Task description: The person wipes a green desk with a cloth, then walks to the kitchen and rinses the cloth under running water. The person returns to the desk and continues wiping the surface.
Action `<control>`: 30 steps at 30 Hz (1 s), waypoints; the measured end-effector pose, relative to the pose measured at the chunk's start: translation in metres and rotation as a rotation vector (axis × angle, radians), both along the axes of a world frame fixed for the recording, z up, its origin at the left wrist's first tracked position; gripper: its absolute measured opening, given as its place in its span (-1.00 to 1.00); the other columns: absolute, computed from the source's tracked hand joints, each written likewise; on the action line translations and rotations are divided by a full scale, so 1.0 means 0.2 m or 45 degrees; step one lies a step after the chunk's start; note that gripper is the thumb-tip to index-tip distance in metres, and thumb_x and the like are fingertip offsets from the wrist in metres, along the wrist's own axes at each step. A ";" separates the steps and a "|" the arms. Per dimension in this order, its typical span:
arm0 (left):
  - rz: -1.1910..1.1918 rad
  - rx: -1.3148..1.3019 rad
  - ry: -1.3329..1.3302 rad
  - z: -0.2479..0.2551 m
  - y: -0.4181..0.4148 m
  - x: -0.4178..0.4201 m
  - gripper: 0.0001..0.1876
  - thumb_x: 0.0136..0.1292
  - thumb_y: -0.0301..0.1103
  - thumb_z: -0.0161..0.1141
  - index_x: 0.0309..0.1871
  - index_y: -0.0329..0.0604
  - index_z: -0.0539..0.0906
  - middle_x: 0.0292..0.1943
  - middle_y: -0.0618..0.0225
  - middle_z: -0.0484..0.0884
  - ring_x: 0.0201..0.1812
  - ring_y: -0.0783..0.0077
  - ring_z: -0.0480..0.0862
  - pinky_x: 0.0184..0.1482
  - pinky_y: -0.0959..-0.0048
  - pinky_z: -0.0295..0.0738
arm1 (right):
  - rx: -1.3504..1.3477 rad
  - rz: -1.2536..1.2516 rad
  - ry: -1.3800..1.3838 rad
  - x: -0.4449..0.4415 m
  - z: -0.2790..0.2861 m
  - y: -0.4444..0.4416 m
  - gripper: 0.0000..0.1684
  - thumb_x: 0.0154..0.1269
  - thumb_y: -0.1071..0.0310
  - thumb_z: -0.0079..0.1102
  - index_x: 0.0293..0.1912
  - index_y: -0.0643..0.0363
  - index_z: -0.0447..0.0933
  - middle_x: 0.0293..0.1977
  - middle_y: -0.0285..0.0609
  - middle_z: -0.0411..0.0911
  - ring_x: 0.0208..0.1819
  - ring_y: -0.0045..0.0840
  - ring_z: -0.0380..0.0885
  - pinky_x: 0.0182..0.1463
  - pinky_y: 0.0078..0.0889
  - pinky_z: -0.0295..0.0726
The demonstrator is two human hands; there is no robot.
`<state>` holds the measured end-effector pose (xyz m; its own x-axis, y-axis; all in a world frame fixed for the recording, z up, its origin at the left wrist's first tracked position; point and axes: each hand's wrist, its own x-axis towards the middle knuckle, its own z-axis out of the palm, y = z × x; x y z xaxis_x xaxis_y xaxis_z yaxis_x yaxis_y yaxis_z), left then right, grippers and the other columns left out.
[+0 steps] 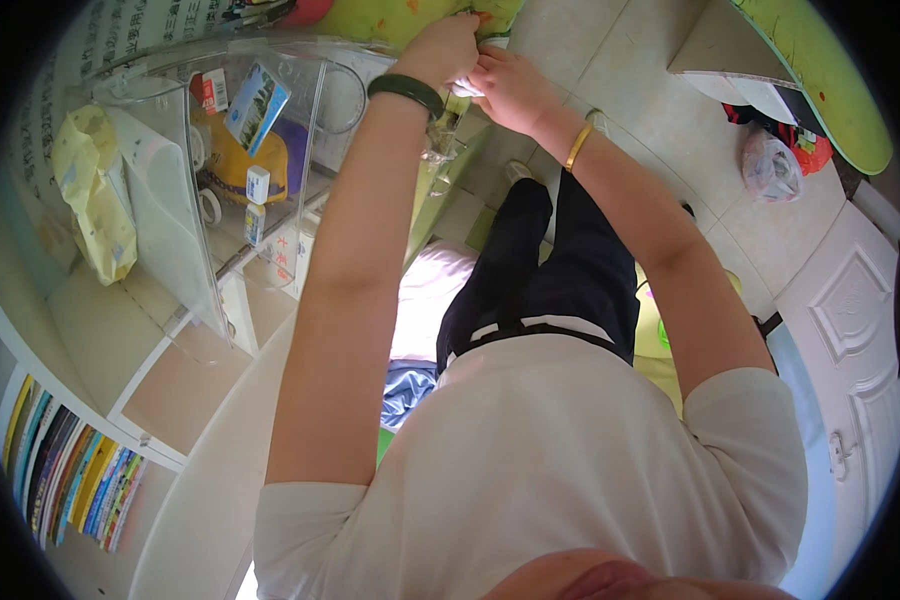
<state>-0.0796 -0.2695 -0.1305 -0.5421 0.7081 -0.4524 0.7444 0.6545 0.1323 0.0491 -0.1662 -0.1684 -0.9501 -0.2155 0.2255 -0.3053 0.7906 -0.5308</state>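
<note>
My left hand point(444, 46), below a dark green bangle, reaches to the edge of a yellow-green tabletop point(379, 21). Its fingers curl near a small orange patch, and what they touch is mostly hidden. Close against it is my right hand point(521, 91), with a gold bracelet on the wrist. Its fingertips are closed on a small white item point(465, 88), perhaps tissue or cloth, that shows between the two hands. Another bit of white shows just above the right fingers.
Left of my arm stands a clear plastic organizer point(319, 124) with a yellow-and-purple pouch point(251, 169), a picture card point(257, 109) and tape rolls. Beside it are a yellow soft pack point(96, 195) and shelved books point(67, 465). A plastic bag point(771, 169) lies on the tiled floor point(645, 67), near a white door point(844, 300).
</note>
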 end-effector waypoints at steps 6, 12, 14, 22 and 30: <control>0.120 0.404 0.371 -0.05 0.01 0.26 -0.54 0.35 -0.12 -0.02 0.07 -0.32 0.61 0.28 -0.03 0.39 0.32 0.01 0.32 0.36 0.31 0.24 | -1.024 -0.538 -0.542 0.20 -0.11 0.12 -0.36 0.18 0.13 0.30 0.17 0.19 0.35 0.23 -0.12 0.37 0.33 -0.30 0.27 0.27 -0.12 0.39; 0.005 -0.166 -0.032 -0.04 0.07 0.14 -0.58 0.35 -0.19 -0.04 0.10 -0.33 0.55 0.33 0.00 0.32 0.38 0.07 0.29 0.34 0.28 0.30 | -2.295 -1.563 -1.684 0.05 -0.29 0.09 -0.16 0.28 -0.16 0.14 0.35 0.13 0.14 0.39 -0.14 0.11 0.39 -0.37 0.12 0.20 0.07 0.36; 0.021 -0.052 0.028 0.01 0.10 0.17 -0.62 0.34 -0.24 -0.04 0.04 -0.33 0.58 0.30 0.03 0.36 0.37 0.09 0.30 0.34 0.29 0.31 | -2.612 -1.677 -1.827 0.03 -0.39 -0.01 -0.23 0.28 -0.16 0.14 0.28 0.15 0.26 0.30 -0.11 0.28 0.26 -0.33 0.31 0.12 -0.09 0.45; 0.606 0.710 0.031 0.07 -0.02 0.54 -0.58 0.11 -0.45 0.16 0.08 -0.36 0.52 0.21 0.10 0.47 0.26 0.11 0.44 0.29 0.25 0.36 | -3.250 -1.091 -1.109 0.18 -0.45 0.38 -0.64 0.12 0.54 0.12 -0.02 0.24 0.43 -0.06 -0.13 0.52 0.04 -0.23 0.49 0.15 -0.13 0.48; 2.748 1.992 -1.634 -0.11 0.23 0.74 -0.78 0.34 -0.35 0.17 0.01 -0.15 0.53 -0.04 0.30 0.56 0.06 0.26 0.53 0.23 0.12 0.39 | -2.619 -0.648 -1.152 0.13 0.10 0.66 -0.61 0.28 0.37 0.12 0.09 0.25 0.42 0.08 -0.10 0.50 0.17 -0.25 0.45 0.26 -0.11 0.41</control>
<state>0.0690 -0.2241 -0.1530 -0.4942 0.0703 -0.8665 -0.6130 -0.7350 0.2900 0.0751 -0.0348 -0.1481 -0.7811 -0.1290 -0.6109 0.3708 -0.8830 -0.2876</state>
